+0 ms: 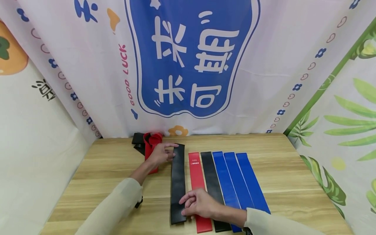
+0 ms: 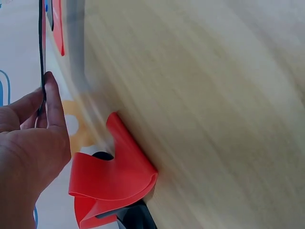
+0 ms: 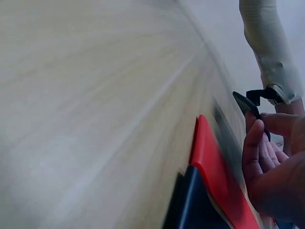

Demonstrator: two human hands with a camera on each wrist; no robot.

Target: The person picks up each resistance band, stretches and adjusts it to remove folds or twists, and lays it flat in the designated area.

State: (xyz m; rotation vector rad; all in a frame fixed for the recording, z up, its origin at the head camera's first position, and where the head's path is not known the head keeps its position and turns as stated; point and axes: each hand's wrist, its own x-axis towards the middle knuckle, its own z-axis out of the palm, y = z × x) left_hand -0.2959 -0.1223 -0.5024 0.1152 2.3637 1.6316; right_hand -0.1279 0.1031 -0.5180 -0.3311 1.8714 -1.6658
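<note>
A flat black resistance band [image 1: 178, 182] is stretched lengthwise between my two hands, a little above the table. My left hand [image 1: 160, 155] pinches its far end between thumb and fingers; the left wrist view shows the band edge-on in that grip. At the near end, my right hand [image 1: 201, 204] pinches the band, whose tip [image 3: 245, 102] sticks out past the fingers in the right wrist view. Just right of it lies a red resistance band [image 1: 196, 173] with white print, partly covered by my right hand. Beside my left wrist is a crumpled red band [image 1: 151, 147].
Right of the red band, another black band [image 1: 212, 176] and several blue bands [image 1: 232, 176] lie side by side. A loose black band [image 1: 137, 139] is bunched with the crumpled red one at the back left. A printed curtain [image 1: 264, 81] hangs behind the wooden table [image 1: 293, 182].
</note>
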